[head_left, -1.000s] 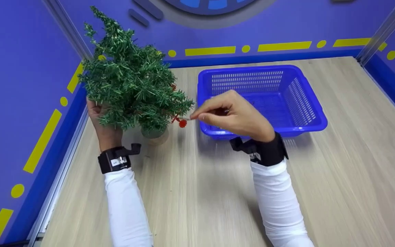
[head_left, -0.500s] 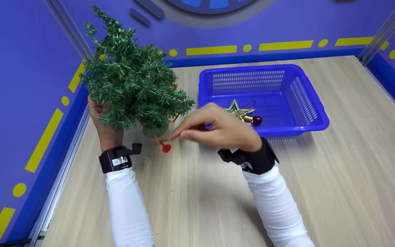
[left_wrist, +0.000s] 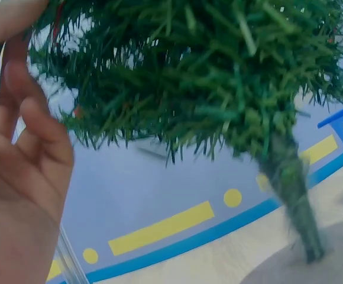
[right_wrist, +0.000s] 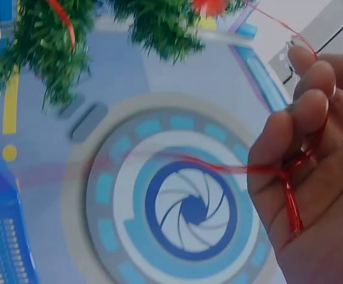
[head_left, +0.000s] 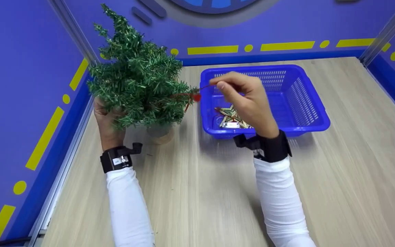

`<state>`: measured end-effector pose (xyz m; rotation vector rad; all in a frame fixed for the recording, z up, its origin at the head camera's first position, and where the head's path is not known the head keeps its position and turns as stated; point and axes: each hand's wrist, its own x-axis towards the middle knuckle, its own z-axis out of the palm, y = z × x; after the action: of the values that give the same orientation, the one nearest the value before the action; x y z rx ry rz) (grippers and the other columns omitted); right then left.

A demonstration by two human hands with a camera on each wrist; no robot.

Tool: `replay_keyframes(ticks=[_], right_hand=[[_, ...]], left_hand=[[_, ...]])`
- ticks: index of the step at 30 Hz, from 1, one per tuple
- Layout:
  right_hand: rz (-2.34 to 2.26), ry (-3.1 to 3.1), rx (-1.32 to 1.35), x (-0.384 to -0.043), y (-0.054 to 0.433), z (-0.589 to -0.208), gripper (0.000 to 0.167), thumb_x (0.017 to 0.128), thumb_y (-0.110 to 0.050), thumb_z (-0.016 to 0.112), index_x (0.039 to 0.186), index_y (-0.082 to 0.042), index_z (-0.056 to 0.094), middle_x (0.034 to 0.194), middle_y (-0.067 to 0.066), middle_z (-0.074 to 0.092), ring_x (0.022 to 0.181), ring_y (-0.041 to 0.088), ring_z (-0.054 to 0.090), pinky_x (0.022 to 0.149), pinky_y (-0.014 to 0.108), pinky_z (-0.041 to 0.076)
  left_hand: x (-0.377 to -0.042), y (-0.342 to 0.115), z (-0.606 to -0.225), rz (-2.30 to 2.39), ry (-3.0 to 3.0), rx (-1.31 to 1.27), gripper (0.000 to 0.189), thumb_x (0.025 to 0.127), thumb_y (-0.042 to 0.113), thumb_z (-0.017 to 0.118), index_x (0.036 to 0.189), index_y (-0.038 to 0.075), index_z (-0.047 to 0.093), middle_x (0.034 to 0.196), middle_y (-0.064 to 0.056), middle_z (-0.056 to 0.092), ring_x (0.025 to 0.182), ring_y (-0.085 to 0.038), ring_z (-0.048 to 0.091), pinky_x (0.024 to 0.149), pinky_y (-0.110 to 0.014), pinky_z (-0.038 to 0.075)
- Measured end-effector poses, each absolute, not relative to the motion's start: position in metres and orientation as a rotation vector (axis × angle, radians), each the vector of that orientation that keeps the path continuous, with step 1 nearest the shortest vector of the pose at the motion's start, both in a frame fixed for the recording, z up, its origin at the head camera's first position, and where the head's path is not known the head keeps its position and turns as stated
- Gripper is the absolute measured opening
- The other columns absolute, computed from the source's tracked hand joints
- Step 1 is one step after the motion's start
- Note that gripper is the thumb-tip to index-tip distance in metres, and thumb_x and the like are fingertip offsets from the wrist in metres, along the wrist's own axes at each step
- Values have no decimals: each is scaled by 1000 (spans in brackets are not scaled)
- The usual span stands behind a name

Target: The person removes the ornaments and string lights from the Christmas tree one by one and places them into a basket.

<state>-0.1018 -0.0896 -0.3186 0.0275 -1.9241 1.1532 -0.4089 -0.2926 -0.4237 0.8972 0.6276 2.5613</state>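
Note:
A small artificial Christmas tree point(head_left: 139, 75) stands at the left in the head view. My left hand point(head_left: 108, 118) is at its left side, fingertips partly hidden among the branches; in the left wrist view the fingers point(left_wrist: 47, 130) are curled by the needles. My right hand point(head_left: 247, 99) is raised over the basket's left part and pinches a thin red string. From the string hangs a red ornament point(head_left: 196, 97), blurred, at the tip of a right-hand branch. In the right wrist view, red ribbon point(right_wrist: 219, 167) also trails across the palm.
A blue plastic basket point(head_left: 315, 125) stands right of the tree, with a gold star ornament point(head_left: 230, 112) and other small pieces inside, partly hidden by my right hand. Blue walls point(head_left: 218, 34) enclose the wooden table point(head_left: 190, 192) at the back and sides.
My right hand first went down and left near the tree's base with the red ornament, then rose up and right to the branch tip. The tree and my left hand shifted slightly right.

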Motion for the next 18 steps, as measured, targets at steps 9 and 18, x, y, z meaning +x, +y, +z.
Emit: replay_keyframes(ticks=[9,18], right_hand=[[1056,-2069,-242,-106,-67,-333,18,102,-18,62,102,-13,79,80,-3,67,63,12,48,58,23,39],[1128,-2335,-367,-121,-65,-350,15,101,-22,63,100,-13,75,78,1,60,64,14,47,57,24,38]], left_hand=[[-411,-304,-433,2544,632,717,47,72,-7,76,115,6,60,68,-10,68,55,-21,66,63,-40,59],[-413,-307,-432,2466,1222,603,54,96,45,64,145,23,54,65,1,64,97,-20,66,85,-32,54]])
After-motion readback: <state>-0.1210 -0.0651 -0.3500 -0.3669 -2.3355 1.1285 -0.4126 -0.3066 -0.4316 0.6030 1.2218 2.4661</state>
